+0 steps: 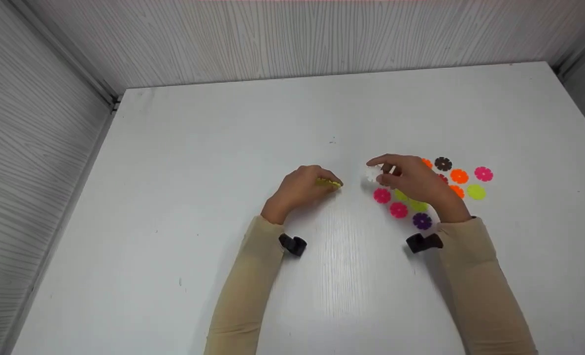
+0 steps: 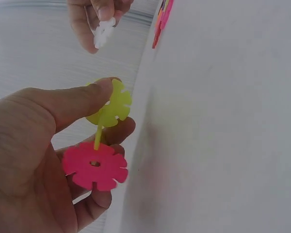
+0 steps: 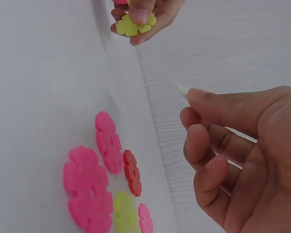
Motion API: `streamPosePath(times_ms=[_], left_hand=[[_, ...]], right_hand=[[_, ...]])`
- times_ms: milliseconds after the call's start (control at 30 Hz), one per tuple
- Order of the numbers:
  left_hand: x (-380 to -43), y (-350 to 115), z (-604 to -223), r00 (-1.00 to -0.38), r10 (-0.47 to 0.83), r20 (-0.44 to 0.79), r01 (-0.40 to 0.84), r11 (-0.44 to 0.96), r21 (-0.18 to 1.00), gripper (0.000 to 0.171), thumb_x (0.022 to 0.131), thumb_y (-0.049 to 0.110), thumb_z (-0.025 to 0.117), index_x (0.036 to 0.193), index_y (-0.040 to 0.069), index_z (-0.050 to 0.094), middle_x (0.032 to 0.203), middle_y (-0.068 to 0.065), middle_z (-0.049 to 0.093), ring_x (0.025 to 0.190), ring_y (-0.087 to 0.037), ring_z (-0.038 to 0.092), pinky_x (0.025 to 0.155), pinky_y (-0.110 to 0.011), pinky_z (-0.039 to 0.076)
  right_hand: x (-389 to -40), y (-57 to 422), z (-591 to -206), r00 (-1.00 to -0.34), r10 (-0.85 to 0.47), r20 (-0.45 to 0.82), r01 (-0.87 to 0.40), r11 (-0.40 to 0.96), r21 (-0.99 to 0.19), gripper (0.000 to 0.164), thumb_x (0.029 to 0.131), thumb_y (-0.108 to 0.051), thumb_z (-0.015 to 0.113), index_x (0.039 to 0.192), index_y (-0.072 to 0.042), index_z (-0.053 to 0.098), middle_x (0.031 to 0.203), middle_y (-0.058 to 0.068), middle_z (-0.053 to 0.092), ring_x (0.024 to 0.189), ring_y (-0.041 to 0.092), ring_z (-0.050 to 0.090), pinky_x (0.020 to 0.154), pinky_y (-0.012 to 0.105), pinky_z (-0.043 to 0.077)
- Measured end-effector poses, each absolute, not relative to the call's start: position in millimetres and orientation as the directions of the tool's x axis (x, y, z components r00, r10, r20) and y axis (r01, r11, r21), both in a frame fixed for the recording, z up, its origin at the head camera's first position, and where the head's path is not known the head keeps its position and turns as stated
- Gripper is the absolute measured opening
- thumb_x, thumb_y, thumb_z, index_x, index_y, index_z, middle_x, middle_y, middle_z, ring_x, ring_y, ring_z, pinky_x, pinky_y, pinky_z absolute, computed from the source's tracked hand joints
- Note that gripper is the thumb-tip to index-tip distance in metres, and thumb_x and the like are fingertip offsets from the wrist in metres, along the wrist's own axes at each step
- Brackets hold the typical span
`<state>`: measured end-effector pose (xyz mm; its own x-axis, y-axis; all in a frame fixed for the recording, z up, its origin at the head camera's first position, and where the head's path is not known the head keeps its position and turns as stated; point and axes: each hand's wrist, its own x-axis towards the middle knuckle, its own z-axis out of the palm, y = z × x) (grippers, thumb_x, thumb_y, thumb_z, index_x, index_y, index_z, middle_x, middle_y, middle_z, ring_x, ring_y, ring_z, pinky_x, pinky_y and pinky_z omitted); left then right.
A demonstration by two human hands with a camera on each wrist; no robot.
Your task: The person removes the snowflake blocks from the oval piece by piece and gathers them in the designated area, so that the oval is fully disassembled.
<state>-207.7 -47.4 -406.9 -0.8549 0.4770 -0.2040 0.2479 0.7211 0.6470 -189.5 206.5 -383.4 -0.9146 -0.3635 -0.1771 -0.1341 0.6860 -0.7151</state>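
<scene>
My left hand point(image 1: 299, 186) grips a joined set of notched, flower-shaped plastic discs. In the left wrist view its thumb presses on a yellow disc point(image 2: 119, 104). A thin yellow piece, seen edge-on, links that to a pink disc point(image 2: 104, 167) below. Across from it, my right hand point(image 1: 415, 180) pinches a white disc point(image 1: 372, 173) between thumb and finger, raised above the table. The right wrist view shows this white disc point(image 3: 180, 88) nearly edge-on. A gap separates the white disc from the joined set.
Several loose discs lie under and around the right hand, among them a pink one point(image 1: 398, 210), a purple one point(image 1: 422, 221), a dark one point(image 1: 443, 163) and a yellow one point(image 1: 476, 192). The white table point(image 1: 198, 148) meets wood-grain panels point(image 1: 292, 39) at the back and sides.
</scene>
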Motion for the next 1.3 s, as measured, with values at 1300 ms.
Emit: streamPosePath(times_ms=[1300], left_hand=[[-211,-64,-404,-0.789,0.523,-0.323,0.19,0.708,0.681,0.042,0.085,-0.003,0.057,0.126,0.004,0.06,0.125,-0.009,0.057,0.11,-0.022,0.052,0.104,-0.034,0.041]], right_hand=[[-190,190,-400,-0.904,-0.31,-0.294,-0.093,0.815,-0.572,0.036,0.096,-0.012,0.055,0.132,-0.012,0.058,0.102,0.012,0.062,0.079,0.022,0.051,0.068,0.026,0.046]])
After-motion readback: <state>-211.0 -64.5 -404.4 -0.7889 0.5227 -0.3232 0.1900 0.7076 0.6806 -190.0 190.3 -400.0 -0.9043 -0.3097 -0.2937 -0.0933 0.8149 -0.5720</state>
